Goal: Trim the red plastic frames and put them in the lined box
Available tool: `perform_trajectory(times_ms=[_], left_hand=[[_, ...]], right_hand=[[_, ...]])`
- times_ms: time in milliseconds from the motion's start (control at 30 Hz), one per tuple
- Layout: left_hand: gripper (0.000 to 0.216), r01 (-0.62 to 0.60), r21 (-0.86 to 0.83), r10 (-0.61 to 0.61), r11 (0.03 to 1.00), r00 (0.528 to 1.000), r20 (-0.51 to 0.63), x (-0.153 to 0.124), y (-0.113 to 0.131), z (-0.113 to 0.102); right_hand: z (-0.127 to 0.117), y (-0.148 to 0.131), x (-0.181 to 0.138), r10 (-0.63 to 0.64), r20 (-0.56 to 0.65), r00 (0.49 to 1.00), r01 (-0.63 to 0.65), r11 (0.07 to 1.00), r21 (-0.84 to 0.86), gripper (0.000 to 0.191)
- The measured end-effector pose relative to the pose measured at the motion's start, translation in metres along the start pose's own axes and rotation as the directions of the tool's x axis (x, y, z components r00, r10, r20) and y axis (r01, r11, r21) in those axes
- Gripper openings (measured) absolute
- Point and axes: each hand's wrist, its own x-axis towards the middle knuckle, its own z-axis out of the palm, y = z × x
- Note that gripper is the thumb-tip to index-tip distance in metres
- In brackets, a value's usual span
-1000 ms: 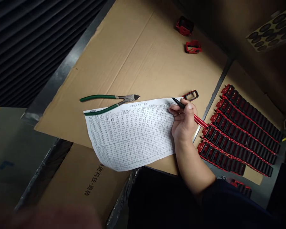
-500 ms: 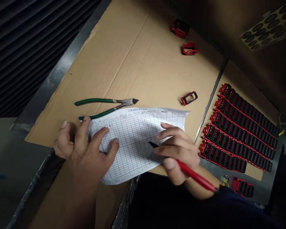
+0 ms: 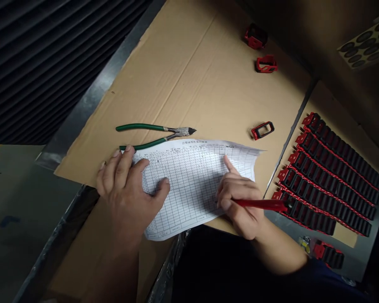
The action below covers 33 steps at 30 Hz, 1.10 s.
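Compared with half a second before, the right hand point(image 3: 240, 204) has turned the red pen point(image 3: 262, 205) so that it points to the right, away from the printed form point(image 3: 192, 176), and its index finger now stretches out onto the grid. The pen is pinched between thumb and bent fingers. The left hand point(image 3: 129, 189) stays flat with fingers spread, pressing the left part of the form and holding nothing. Just beyond its fingertips lie green-handled cutters point(image 3: 154, 134). Farther right, a red-and-black plastic part point(image 3: 263, 130) rests on the cardboard sheet point(image 3: 192, 75).
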Motion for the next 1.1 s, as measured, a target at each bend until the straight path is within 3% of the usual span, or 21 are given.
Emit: perform_trajectory(times_ms=[100,333,433,667,1100], left_hand=[[0.053,0.015,0.012,-0.015,1.0,1.0,0.013,0.0,0.001,-0.001],[0.048,0.02,0.033,-0.02,0.999,1.0,0.006,0.001,0.002,-0.002],[0.05,0.018,0.022,-0.018,1.0,1.0,0.007,0.001,0.001,-0.002],[0.055,0.022,-0.005,-0.022,1.0,0.999,0.023,0.0,-0.002,-0.001],[0.049,0.075,-0.016,-0.074,0.997,0.996,0.046,-0.001,-0.001,-0.001]], right_hand=[[0.011,-0.01,0.005,0.011,0.109,0.994,-0.013,1.0,0.015,0.017],[0.029,-0.015,0.008,0.001,0.143,0.99,-0.006,1.0,0.029,0.015],[0.028,-0.015,0.005,0.002,0.115,0.993,-0.001,1.0,-0.014,0.015],[0.002,0.007,-0.007,0.057,-0.093,0.994,-0.067,0.991,-0.119,0.022],[0.009,0.005,-0.002,-0.003,-0.05,0.999,-0.003,0.991,-0.135,0.022]])
